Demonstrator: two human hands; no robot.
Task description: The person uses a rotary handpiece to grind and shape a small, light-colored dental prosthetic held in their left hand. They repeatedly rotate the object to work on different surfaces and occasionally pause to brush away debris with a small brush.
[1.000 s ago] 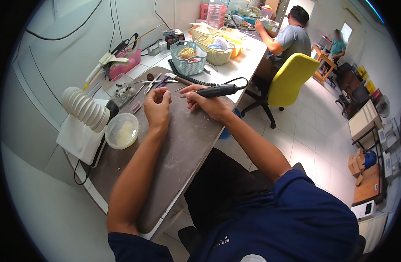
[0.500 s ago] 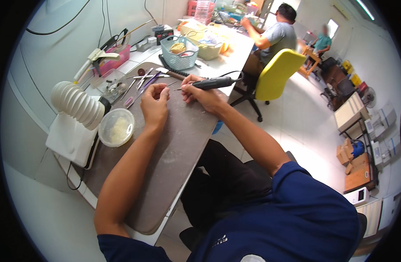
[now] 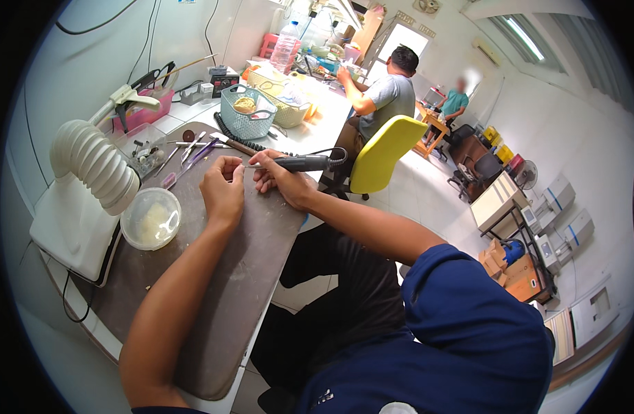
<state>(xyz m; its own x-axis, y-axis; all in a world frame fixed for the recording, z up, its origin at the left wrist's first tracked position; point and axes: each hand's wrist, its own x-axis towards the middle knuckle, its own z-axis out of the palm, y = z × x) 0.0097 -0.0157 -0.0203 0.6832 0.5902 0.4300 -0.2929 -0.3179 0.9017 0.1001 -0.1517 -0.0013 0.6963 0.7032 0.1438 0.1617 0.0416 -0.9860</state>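
My right hand point(image 3: 282, 181) is wrapped round a black rotary handpiece point(image 3: 303, 163), held nearly level with its cord leading off to the right. Its thin tip points left and reaches the fingertips of my left hand point(image 3: 222, 190). Thumb and fingers of that hand are pinched together; whatever they hold is too small to make out. Both hands are over the brown mat point(image 3: 220, 290). Left of my left hand stands a round clear tub point(image 3: 151, 219) with pale yellowish pieces inside. Beyond my fingers lie a purple-handled tool point(image 3: 199, 155) and several slim metal tools.
A white ribbed suction hose point(image 3: 89, 162) rises from a white box point(image 3: 72, 231) at the left. Behind stand a clear parts box point(image 3: 143, 148), a pink basket point(image 3: 154, 107) and a blue-grey basket point(image 3: 248, 114). A co-worker point(image 3: 391, 90) sits beyond, by a yellow-green chair point(image 3: 388, 155).
The view has swung to the right, so the bench appears further left. My hands have come closer together, and the handpiece tip now meets my left fingertips.
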